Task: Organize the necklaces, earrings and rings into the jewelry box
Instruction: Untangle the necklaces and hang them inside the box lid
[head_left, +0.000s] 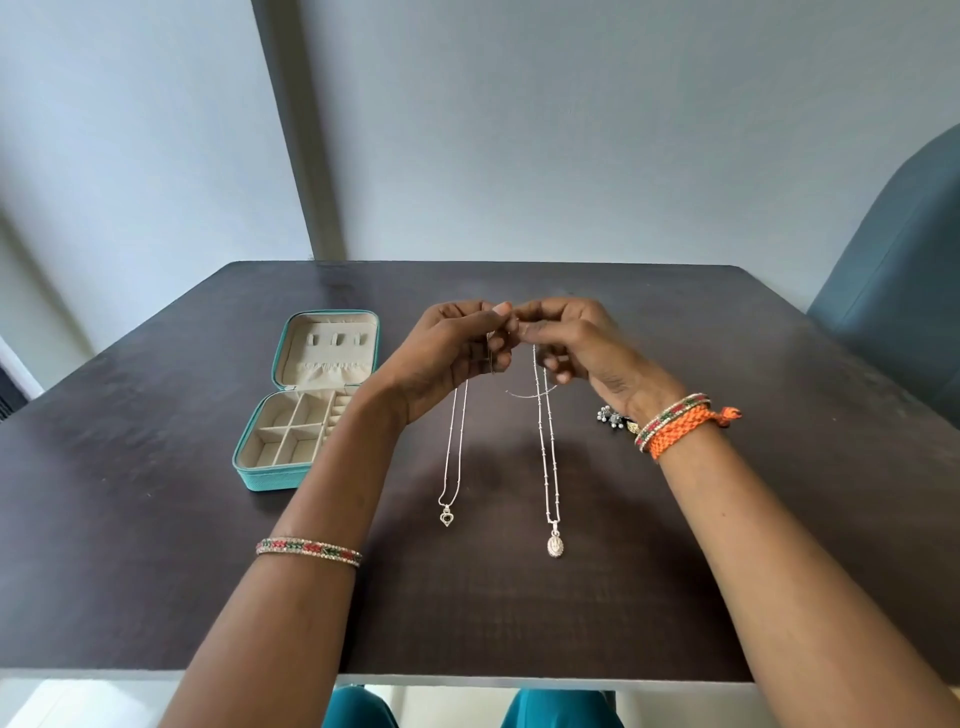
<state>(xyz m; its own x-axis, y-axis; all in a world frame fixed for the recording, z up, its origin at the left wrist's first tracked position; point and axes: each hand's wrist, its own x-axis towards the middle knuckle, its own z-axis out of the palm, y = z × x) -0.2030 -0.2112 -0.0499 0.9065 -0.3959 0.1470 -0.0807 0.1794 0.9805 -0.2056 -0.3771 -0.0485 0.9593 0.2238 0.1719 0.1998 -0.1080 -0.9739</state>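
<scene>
Hanging below both hands' grip, 2 necklaces (548, 457)

Bare forearms: a beaded bangle (308, 551) on the left wrist, a bangle and orange braided band (684, 429) on the right.

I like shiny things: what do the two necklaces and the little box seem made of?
Both necklaces, heart-pendant and oval-pendant, look like polished silvery metal: thin glinting chains. The jewelry box seems teal textured fabric or faux leather outside, with matte beige velvety lining.
</scene>
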